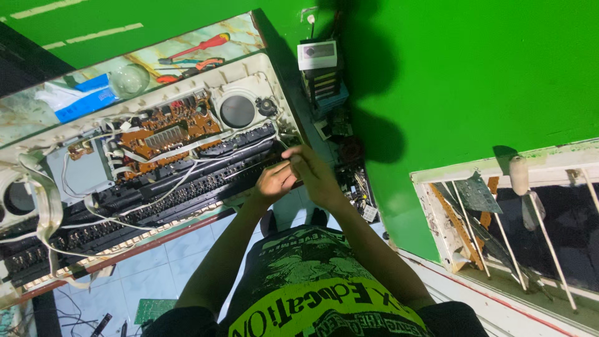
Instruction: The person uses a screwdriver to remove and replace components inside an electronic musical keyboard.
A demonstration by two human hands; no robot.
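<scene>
Both hands meet at right end of opened keyboard case [249, 62]: left hand [274, 181] fingers curled, right hand [312, 171] over it; what's pinched can't tell. Inside case: brown circuit board [165, 128], round speaker [237, 111], white wires [156, 196], black key rows [187, 187].

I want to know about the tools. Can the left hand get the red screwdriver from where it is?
Probably not without a long stretch. The left hand is at the near edge of the open keyboard, beside the right hand. The red screwdriver lies beyond the keyboard, near the wall.
</scene>
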